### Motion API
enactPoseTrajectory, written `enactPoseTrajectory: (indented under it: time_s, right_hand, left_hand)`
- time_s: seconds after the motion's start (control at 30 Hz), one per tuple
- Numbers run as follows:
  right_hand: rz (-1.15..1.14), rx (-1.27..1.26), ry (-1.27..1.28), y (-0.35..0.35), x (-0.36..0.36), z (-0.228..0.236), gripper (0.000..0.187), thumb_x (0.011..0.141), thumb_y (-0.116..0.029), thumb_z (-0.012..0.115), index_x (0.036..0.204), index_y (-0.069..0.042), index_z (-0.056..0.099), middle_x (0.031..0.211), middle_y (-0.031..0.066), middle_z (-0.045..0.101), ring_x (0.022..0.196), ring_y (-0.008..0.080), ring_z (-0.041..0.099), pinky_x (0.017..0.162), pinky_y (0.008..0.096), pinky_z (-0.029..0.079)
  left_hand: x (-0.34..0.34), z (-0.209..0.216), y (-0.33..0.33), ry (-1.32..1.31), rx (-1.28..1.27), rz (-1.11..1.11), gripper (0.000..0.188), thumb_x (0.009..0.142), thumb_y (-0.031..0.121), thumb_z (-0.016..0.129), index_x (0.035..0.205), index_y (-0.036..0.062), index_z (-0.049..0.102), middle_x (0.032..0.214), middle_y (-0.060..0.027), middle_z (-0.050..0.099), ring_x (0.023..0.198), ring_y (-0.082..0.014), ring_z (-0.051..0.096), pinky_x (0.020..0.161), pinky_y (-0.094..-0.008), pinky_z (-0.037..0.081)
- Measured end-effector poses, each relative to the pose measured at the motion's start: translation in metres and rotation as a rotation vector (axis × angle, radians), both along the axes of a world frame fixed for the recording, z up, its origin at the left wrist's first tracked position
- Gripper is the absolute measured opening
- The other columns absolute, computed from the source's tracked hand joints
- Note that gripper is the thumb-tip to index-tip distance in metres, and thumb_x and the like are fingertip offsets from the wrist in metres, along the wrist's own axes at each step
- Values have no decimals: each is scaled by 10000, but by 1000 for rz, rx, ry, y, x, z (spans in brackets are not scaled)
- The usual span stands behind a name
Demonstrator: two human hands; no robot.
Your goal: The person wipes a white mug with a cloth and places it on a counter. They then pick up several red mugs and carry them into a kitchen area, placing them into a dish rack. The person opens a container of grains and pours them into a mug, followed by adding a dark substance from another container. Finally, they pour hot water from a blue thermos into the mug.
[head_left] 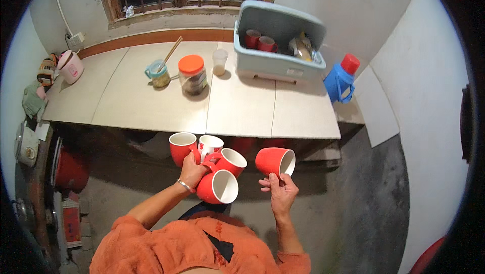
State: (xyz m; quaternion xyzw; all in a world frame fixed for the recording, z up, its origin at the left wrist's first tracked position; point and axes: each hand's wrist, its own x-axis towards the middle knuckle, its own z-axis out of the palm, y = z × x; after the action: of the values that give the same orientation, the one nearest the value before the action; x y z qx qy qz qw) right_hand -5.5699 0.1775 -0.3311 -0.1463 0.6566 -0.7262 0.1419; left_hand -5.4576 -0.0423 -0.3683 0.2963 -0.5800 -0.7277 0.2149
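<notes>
My left hand (193,173) is closed round the handles of several mugs bunched together. Three are red with white insides: an upright red mug (181,148), a tilted red mug (233,162) and a lower red mug (218,187) with its mouth turned to the right. Among them is a white mug with red markings (210,145). Apart from the bunch, my right hand (280,188) grips another red mug (273,161) near its rim, tipped on its side with the mouth facing right. All the mugs are in the air in front of the table's near edge.
On the table (146,105) stand a jar with an orange lid (192,74), a small jar with sticks (158,73), a translucent cup (219,62) and a rice cooker (70,66). A grey-blue bin (278,64) holds red mugs and a packet. A blue flask (340,81) stands right.
</notes>
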Motion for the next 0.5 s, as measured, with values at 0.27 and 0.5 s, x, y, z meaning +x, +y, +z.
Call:
enactPoseTrajectory:
  time_s: [0.27, 0.5]
  right_hand:
    - [-4, 148, 468, -72, -149, 47, 110, 893, -45, 587, 907, 60, 558, 827, 114, 641, 726, 199, 671, 610, 282, 563]
    - [-20, 176, 928, -142, -276, 78, 180, 758, -60, 726, 892, 1, 623, 741, 140, 640, 631, 219, 633, 578, 301, 491]
  left_hand:
    - [-93, 16, -39, -16, -26, -85, 412, 734, 76, 758, 1077, -18, 550, 1000, -91, 632, 880, -146, 601, 754, -304, 511]
    - [-132, 9, -24, 22, 18, 91, 422, 722, 58, 759, 1073, -19, 538, 993, -85, 633, 880, -146, 598, 756, -302, 508]
